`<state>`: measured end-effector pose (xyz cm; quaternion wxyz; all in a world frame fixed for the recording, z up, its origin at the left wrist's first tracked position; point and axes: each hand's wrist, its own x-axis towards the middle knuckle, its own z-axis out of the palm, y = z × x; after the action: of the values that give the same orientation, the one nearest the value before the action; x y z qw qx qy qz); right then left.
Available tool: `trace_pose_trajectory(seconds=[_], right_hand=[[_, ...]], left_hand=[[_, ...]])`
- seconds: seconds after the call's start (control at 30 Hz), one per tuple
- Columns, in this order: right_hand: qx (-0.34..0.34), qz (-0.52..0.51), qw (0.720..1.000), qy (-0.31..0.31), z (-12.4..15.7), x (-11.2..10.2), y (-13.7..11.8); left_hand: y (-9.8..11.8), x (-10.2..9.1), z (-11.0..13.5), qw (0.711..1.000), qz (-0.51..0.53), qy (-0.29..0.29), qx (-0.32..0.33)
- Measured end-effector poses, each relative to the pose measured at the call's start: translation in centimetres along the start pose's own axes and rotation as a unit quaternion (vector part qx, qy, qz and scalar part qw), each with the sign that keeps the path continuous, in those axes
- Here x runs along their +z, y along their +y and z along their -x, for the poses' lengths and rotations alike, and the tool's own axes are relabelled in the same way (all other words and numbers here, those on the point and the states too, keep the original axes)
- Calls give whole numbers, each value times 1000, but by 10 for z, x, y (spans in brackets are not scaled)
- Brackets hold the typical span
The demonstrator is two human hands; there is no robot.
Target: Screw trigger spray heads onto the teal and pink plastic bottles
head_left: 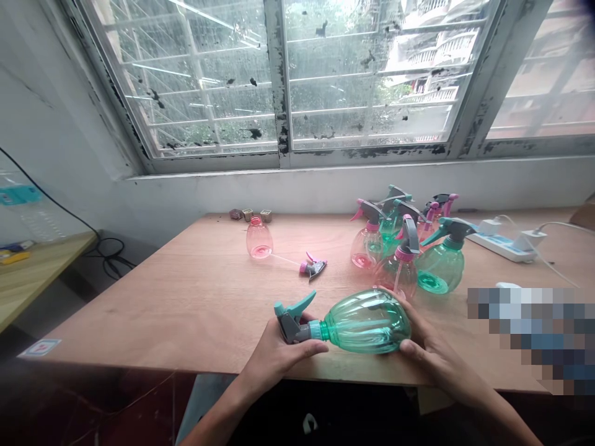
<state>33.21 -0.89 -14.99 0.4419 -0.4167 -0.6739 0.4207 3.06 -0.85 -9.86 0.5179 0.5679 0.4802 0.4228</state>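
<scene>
A green plastic spray bottle (pixel 367 322) lies on its side near the front edge of the wooden table (pixel 186 291). My left hand (pixel 279 356) is closed round its grey and teal trigger head (pixel 292 316). My right hand (pixel 430 350) cups the bottle's round base from the right. Farther back stands an uncapped pink bottle (pixel 259 238). A loose pink and grey spray head (pixel 313 267) with its thin tube lies next to it.
Several assembled pink and green spray bottles (pixel 409 248) cluster at the right of the table. A white power strip (pixel 504 244) with cables lies behind them. Small brown caps (pixel 255 215) sit near the wall below the window. Another table (pixel 32 272) stands at the left.
</scene>
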Motion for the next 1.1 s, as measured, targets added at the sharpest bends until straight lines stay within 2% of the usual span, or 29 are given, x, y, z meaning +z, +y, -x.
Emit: trace_pose_trajectory(seconds=[0.2, 0.37, 0.53, 0.77, 1.0, 1.1], right_hand=[[8, -56, 998, -31, 0, 3, -7], [33, -29, 998, -53, 1, 6, -15], [49, -98, 991, -78, -1, 8, -19], [85, -90, 991, -43, -1, 5, -15], [27, -115, 991, -66, 5, 8, -14], [41, -123, 989, -69, 4, 8, -16]], left_hand=[[-2, 2, -2, 997, 70, 28, 3], [-6, 2, -5, 994, 97, 47, 7], [-8, 2, -6, 991, 108, 72, 16], [-6, 2, -5, 993, 95, 61, 19], [-2, 4, -2, 993, 81, 76, 27], [-1, 5, -2, 994, 77, 72, 27]])
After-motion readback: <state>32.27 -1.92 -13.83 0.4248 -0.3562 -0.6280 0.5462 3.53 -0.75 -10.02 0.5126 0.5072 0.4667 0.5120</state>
